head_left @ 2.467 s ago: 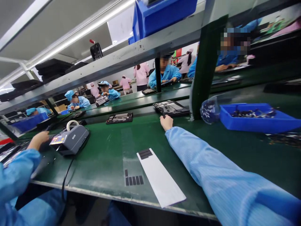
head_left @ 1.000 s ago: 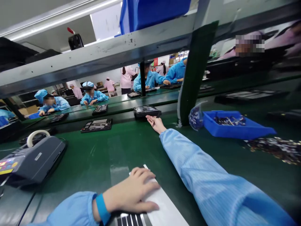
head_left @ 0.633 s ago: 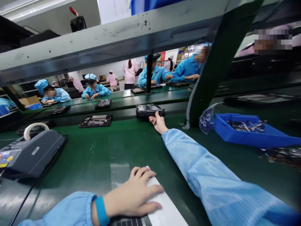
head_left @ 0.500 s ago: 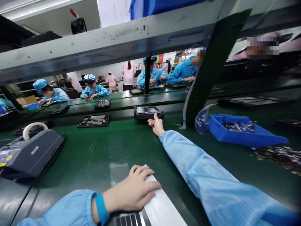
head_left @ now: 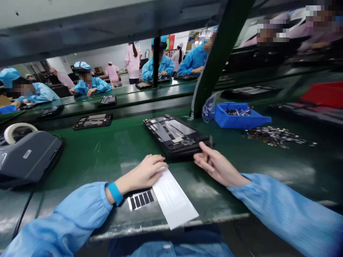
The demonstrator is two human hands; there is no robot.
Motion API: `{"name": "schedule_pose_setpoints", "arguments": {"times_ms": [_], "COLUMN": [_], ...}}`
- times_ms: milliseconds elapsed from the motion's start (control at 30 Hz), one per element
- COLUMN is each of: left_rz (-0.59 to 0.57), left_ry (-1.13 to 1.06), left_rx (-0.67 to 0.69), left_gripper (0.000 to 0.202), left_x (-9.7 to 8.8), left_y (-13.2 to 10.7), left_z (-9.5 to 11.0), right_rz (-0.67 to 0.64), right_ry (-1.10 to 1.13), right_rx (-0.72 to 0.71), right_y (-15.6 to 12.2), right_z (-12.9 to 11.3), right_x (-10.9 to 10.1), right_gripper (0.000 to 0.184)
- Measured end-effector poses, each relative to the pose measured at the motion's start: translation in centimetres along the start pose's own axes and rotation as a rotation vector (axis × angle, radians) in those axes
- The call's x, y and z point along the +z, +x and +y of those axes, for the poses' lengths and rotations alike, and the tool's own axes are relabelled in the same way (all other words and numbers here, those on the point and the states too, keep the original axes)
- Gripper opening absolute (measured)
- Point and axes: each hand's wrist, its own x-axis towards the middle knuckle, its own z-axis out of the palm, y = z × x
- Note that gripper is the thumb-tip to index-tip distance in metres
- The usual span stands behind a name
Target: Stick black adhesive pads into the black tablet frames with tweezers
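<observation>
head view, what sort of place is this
Probably an electronics assembly line in a factory: a green-topped workbench, opened tablet-like device housings along it, and workers in blue smocks and caps.

Right now I'm looking out under a long grey steel shelf beam (head_left: 80,25), with a dark green upright post (head_left: 218,60) slanting up through the frame. Beyond it, rows of green-topped assembly benches (head_left: 128,94) run away into the distance, their glossy surfaces catching the bright overhead light. Way at the back there's a plain white wall (head_left: 107,53), and further along, a red wall panel (head_left: 171,42) stands out.
</observation>
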Motion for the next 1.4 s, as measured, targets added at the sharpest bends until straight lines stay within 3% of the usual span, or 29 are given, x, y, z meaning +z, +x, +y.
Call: {"name": "schedule_pose_setpoints", "arguments": {"times_ms": [133, 267, 367, 467, 533, 633, 700, 767, 867, 1167, 1400], "left_rz": [0.06, 0.053, 0.003, -0.027, -0.029, -0.033, -0.045, -0.063, -0.078, -0.118, -0.124], "left_ry": [0.009, -0.067, -0.152, -0.21, -0.217, -0.225, -0.239, -0.245, -0.231, -0.255, -0.197], "left_rx": [-0.115, -0.105, -0.089, -0.08, -0.094, -0.124, -0.141, -0.161, -0.185, -0.219, -0.249], "left_gripper": [0.027, 0.016, 0.02, 0.02, 0.022, 0.023, 0.023, 0.023, 0.024, 0.025, 0.025], "left_x": [-0.2, -1.1, -2.0, -2.6, -2.7, -2.8, -2.8, -2.9, -3.0, -3.1, -3.1], "left_y": [0.2, 0.7, 1.0, 1.0, 0.8, 0.7, 0.7, 0.8, 0.9, 0.9, 1.0], "left_z": [-0.1, -0.4, -0.9, -1.5, -1.8, -2.0, -2.0, -2.0, -2.1, -1.8, -1.3], "right_rz": [0.025, 0.112, 0.31, 0.402, 0.322, 0.055, -0.148, -0.345, -0.51, -0.489, -0.461], "right_ry": [-0.155, -0.385, -0.535, -0.511, -0.475, -0.451, -0.469, -0.545, -0.646, -0.667, -0.701], "right_rx": [0.215, 0.403, 0.285, -0.031, -0.184, -0.141, -0.151, -0.291, -0.455, -0.571, -0.494], "right_y": [-5.5, -8.4, -9.0, -8.0, -6.5, -3.6, -1.8, -0.4, 0.9, 1.0, 1.6], "right_z": [-0.2, -0.3, -1.3, -3.3, -4.3, -5.0, -4.8, -4.4, -3.8, -3.1, -3.3], "right_x": [-3.4, -5.7, -5.4, -3.2, -1.2, 1.9, 3.7, 5.1, 6.2, 6.1, 6.9], "right_gripper": [0.06, 0.051, 0.05, 0.052, 0.056, 0.061, 0.052, 0.036, 0.019, 0.011, 0.017]}}
